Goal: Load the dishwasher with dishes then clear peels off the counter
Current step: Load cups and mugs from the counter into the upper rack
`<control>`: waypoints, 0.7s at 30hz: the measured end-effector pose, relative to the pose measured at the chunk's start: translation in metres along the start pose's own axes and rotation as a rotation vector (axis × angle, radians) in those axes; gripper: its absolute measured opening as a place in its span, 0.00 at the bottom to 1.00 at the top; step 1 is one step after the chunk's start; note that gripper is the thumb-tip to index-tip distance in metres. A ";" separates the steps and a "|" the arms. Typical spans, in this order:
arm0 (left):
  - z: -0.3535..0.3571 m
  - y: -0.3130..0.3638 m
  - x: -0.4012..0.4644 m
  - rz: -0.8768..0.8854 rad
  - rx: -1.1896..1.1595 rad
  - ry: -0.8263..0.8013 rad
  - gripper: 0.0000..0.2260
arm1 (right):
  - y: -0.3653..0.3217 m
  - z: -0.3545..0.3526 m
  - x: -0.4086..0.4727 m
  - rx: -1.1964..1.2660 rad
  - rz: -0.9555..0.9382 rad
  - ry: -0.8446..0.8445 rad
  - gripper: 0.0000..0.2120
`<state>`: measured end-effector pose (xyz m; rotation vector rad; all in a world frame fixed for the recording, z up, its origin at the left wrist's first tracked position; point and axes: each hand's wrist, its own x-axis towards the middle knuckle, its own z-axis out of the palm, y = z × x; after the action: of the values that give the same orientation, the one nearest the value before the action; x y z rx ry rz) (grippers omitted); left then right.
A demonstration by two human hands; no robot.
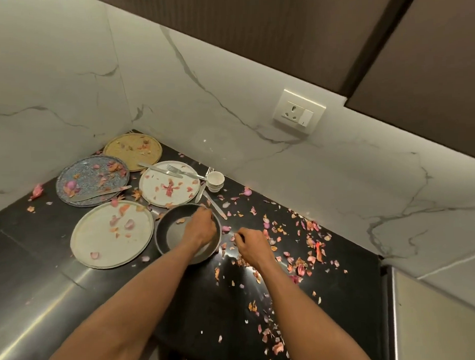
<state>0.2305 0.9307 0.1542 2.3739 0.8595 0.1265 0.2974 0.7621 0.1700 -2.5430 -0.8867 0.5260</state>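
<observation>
A dark round bowl [168, 237] sits on the black counter [37, 237]. My left hand [201, 227] reaches across it, fingers curled over its far right rim. Just right of the bowl, my right hand [251, 246] hovers low over the counter and pinches a small onion peel at its fingertips. Pink and orange peels [302, 261] lie scattered over the counter to the right and toward me. Peels also lie on the cream plate [106, 248], the white plate [160, 194], the blue plate [86, 175] and the woven yellow plate [126, 149].
Forks [176, 170] lie across the white plate, and a knife [95, 196] rests on the blue plate. Small stacked cups [215, 180] stand by the marble wall, with more cutlery [214, 205] beside them. A wall socket [298, 112] sits above the counter.
</observation>
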 end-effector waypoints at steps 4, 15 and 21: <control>-0.004 -0.008 0.044 0.054 0.040 -0.006 0.05 | -0.007 -0.002 0.020 0.002 0.042 -0.038 0.12; 0.010 -0.022 0.122 0.235 0.144 -0.126 0.19 | -0.030 -0.003 0.053 -0.068 0.065 -0.035 0.15; 0.017 -0.020 0.148 0.278 0.084 -0.141 0.14 | -0.025 -0.002 0.052 -0.063 0.088 -0.028 0.16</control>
<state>0.3407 1.0241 0.1130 2.5362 0.4753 0.0331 0.3236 0.8140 0.1723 -2.6477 -0.8162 0.5702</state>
